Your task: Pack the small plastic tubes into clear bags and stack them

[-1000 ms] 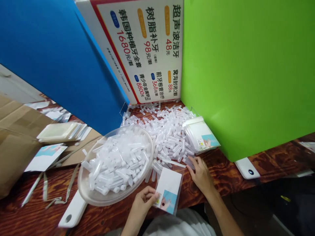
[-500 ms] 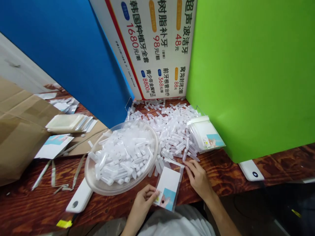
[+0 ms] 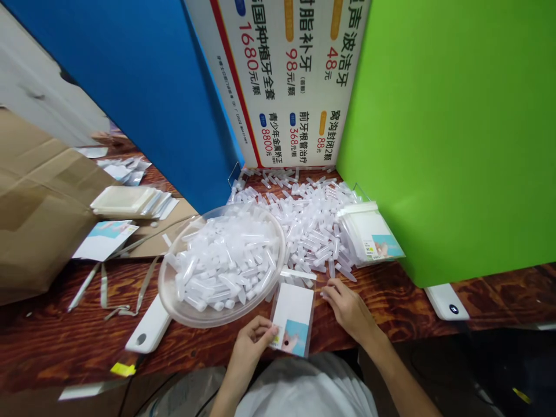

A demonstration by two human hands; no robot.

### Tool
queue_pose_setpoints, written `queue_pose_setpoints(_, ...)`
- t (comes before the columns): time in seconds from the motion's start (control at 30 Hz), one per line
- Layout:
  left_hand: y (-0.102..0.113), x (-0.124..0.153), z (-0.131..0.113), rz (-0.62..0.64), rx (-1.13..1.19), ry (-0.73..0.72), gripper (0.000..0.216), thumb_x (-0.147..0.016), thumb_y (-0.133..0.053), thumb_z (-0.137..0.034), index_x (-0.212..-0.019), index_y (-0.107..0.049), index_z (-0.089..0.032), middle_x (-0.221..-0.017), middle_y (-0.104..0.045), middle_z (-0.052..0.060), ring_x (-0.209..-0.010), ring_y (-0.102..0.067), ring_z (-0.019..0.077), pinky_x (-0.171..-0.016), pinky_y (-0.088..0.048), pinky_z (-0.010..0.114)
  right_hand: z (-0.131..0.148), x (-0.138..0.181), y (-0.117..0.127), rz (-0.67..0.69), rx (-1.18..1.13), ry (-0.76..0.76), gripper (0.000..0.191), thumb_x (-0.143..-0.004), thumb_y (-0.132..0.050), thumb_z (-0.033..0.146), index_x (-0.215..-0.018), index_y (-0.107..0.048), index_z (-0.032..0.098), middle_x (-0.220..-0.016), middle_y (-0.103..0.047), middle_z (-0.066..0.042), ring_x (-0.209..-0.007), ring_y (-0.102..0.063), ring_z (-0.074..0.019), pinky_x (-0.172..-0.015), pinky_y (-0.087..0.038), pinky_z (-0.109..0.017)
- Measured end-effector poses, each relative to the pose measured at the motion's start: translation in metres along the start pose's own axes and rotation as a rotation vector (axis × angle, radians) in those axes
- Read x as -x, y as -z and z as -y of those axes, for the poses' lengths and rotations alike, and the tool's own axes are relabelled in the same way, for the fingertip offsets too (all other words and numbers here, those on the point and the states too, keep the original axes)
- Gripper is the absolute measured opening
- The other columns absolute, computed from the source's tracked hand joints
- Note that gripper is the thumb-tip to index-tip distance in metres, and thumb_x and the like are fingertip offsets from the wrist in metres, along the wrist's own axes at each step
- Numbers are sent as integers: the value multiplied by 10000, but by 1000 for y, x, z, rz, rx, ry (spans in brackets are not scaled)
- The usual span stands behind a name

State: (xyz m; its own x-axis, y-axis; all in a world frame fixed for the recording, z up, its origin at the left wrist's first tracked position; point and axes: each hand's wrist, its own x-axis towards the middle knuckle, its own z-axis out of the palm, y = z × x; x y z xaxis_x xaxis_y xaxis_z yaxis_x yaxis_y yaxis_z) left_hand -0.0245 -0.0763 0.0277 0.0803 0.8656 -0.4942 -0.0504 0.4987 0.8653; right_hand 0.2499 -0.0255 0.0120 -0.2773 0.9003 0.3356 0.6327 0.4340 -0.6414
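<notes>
Steadying bag (image 3: 293,310): left hand (image 3: 252,340) pinches its edge; right hand (image 3: 350,310) just beside, fingers narrow, can't tell if holding anything. Next likely needs bag's top gripped.

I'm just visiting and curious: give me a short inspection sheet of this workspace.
Surface: brown wood-grain table.
Job's things: clear bag with a printed card; bowl heaped with white tubes; loose tubes behind; bag stack.
Clutter: cardboard box, pale ribbon, left.
Hands: left hand grips the bag's edge; right hand beside it, apart, contents unclear.
Cables: dark cable below the near edge.
Surroundings: blue panel, printed panel, green panel.
</notes>
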Motion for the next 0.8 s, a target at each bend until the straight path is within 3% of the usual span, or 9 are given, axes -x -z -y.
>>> queue_pose_setpoints(0.07,3,4,-2,105,23,15,466,-694,-837,-572,-720,-600,-172,-682,-771,71,-629,-695,195,-617,-471,247,8,-7,3,-93,-231,-96,152,-1014,-506,272,-1042,-645,215,-1014,-656,-99,-950,-681,-234,-844,-585,-356)
queue_pose_setpoints(0.13,2,8,-4,194,32,40,457,-696,-850,-544,-715,-592,-167,-671,-767,77,-608,-690,193,-594,-460,245,17,-11,4,-137,-572,-240,157,-995,-560,362,-1050,-607,223,-969,-655,-71,-819,-689,-204,-700,-594,-309)
queue_pose_setpoints(0.23,-5,12,-8,258,42,96,468,-673,-870,-539,-715,-602,-157,-643,-746,64,-552,-647,166,-554,-451,238,27,-9,0,-69,-1065,-416,279,-920,-660,476,-1016,-566,232,-912,-647,-25,-543,-619,-131,-478,-529,-249)
queue_pose_setpoints(0.3,-10,13,-9,283,38,126,472,-651,-887,-531,-717,-615,-151,-607,-712,37,-510,-593,134,-528,-433,226,28,-1,-4,-59,-1216,-495,325,-867,-722,490,-962,-567,221,-911,-636,-20,-486,-571,-99,-444,-501,-233)
queue_pose_setpoints(0.5,-12,14,-8,379,-11,181,462,-620,-914,-499,-738,-647,-140,-567,-660,2,-493,-545,115,-512,-385,212,22,30,-6,-321,-1215,-563,266,-876,-718,434,-964,-558,241,-891,-597,-31,-648,-597,-142,-458,-472,-204)
queue_pose_setpoints(0.8,3,9,-25,413,-163,154,498,-653,-860,-588,-726,-654,-140,-551,-606,-17,-507,-508,108,-516,-318,207,34,24,-1,-344,-1162,-489,241,-858,-757,401,-909,-593,231,-902,-612,-39,-752,-640,-166,-582,-525,-249)
